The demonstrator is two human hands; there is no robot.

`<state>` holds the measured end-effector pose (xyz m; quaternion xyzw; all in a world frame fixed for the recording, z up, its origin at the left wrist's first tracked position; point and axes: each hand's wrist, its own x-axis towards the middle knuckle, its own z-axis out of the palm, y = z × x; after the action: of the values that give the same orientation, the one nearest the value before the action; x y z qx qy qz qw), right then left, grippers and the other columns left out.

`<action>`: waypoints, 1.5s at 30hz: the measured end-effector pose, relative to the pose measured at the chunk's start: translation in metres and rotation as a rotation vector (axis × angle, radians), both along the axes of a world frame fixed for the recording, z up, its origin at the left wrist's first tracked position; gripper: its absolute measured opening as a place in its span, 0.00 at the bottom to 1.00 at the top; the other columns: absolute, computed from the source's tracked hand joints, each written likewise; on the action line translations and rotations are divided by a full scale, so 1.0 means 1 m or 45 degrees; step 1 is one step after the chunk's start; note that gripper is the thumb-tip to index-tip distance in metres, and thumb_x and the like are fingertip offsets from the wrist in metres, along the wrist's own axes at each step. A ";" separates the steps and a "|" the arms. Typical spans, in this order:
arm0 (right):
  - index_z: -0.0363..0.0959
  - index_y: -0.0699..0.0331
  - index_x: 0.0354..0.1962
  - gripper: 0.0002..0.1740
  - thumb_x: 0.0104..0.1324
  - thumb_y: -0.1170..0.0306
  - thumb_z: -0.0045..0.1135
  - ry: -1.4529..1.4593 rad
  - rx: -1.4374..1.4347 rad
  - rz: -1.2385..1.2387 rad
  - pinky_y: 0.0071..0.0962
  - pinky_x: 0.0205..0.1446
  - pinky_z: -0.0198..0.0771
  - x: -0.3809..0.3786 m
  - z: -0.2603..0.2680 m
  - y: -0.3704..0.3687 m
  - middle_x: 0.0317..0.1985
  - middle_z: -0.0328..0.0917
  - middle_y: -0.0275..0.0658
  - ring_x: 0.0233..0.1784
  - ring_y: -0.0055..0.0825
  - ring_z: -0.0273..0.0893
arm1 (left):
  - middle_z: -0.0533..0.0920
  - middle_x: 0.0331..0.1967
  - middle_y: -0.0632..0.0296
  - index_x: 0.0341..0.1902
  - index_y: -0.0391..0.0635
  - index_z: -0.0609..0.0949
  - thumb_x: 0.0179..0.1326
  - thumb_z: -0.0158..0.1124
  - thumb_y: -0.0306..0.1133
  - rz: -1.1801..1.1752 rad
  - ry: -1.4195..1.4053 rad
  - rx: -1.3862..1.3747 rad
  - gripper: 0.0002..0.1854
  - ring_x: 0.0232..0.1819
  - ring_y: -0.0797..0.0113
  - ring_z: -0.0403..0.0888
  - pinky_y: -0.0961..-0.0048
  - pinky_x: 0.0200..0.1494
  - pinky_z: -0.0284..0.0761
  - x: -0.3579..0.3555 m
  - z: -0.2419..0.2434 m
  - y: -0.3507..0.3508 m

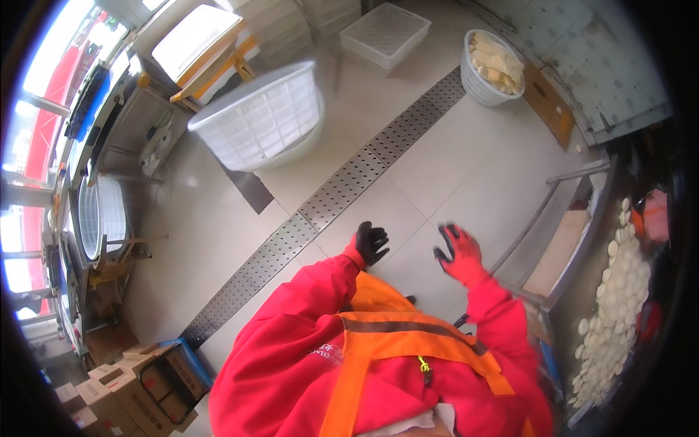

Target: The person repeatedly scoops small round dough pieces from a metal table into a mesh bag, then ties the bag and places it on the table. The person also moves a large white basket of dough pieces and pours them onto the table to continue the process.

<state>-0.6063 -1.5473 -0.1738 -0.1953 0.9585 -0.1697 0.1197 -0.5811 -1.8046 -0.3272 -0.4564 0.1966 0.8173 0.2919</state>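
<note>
My left hand (372, 243), in a black-palmed glove, is raised over the tiled floor with its fingers apart and nothing in it. To its right, my right hand (459, 252) wears a red glove with dark fingertips; its fingers are spread and it holds nothing. Both sleeves are red, and an orange apron (404, 333) covers my front. Beyond my hands a perforated metal drain cover (344, 188) crosses the floor diagonally. Neither hand touches any object.
White plastic baskets (262, 117) stand at upper left. A white basket (486, 90) of pale, rounded pieces and a clear plastic crate (385, 35) are farther off. Right, a metal-edged table bears many pale discs (620, 295). Cardboard boxes (128, 396) are stacked at lower left.
</note>
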 end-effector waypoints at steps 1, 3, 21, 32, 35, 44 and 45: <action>0.66 0.55 0.59 0.34 0.55 0.55 0.63 -0.135 0.024 -0.125 0.44 0.60 0.65 0.030 -0.010 0.026 0.59 0.67 0.45 0.60 0.47 0.67 | 0.80 0.36 0.66 0.42 0.49 0.79 0.62 0.53 0.54 -0.050 0.018 0.028 0.21 0.42 0.63 0.77 0.56 0.50 0.73 0.008 -0.001 0.008; 0.65 0.55 0.59 0.36 0.54 0.54 0.64 -0.339 0.151 -0.286 0.43 0.60 0.66 0.091 -0.029 0.068 0.59 0.68 0.46 0.60 0.47 0.67 | 0.80 0.34 0.66 0.39 0.49 0.79 0.61 0.54 0.54 -0.171 0.067 0.100 0.20 0.41 0.63 0.77 0.56 0.50 0.73 0.018 -0.001 0.021; 0.68 0.64 0.56 0.30 0.58 0.65 0.66 -0.620 -0.476 -1.425 0.30 0.37 0.78 0.285 -0.147 0.136 0.47 0.78 0.47 0.37 0.32 0.80 | 0.61 0.70 0.51 0.68 0.49 0.65 0.47 0.65 0.64 -0.989 0.529 -2.700 0.49 0.71 0.45 0.54 0.47 0.70 0.50 -0.066 -0.002 -0.170; 0.66 0.62 0.58 0.32 0.56 0.67 0.66 -0.662 -0.329 -1.020 0.32 0.46 0.76 0.194 -0.174 -0.197 0.41 0.80 0.48 0.45 0.37 0.81 | 0.79 0.50 0.51 0.54 0.49 0.75 0.43 0.72 0.46 -2.211 0.701 -2.048 0.33 0.53 0.53 0.77 0.59 0.52 0.75 -0.230 -0.069 -0.443; 0.65 0.59 0.61 0.35 0.55 0.69 0.66 -0.719 -0.466 -0.655 0.32 0.54 0.73 0.114 -0.147 -0.274 0.47 0.80 0.47 0.53 0.42 0.78 | 0.79 0.44 0.53 0.46 0.48 0.77 0.45 0.70 0.43 -2.173 1.131 -2.163 0.24 0.48 0.52 0.78 0.57 0.48 0.75 -0.193 -0.088 -0.509; 0.68 0.62 0.58 0.29 0.59 0.69 0.66 -1.039 -0.566 -1.573 0.24 0.46 0.74 0.069 -0.123 -0.311 0.44 0.81 0.40 0.44 0.24 0.79 | 0.68 0.64 0.51 0.65 0.48 0.68 0.48 0.68 0.53 -2.443 1.226 -2.061 0.42 0.65 0.51 0.65 0.54 0.65 0.60 -0.180 -0.162 -0.547; 0.68 0.62 0.57 0.29 0.59 0.69 0.66 -1.072 -0.516 -1.655 0.23 0.43 0.74 0.083 -0.126 -0.305 0.42 0.81 0.39 0.42 0.22 0.79 | 0.65 0.67 0.51 0.68 0.50 0.65 0.46 0.69 0.56 -2.189 1.163 -1.995 0.46 0.68 0.52 0.62 0.53 0.68 0.57 -0.183 -0.184 -0.525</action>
<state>-0.5238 -1.8522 -0.2999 0.4649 0.7052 -0.4358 0.3108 -0.7645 -2.3295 -0.5113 0.0941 0.9473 0.1089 0.2861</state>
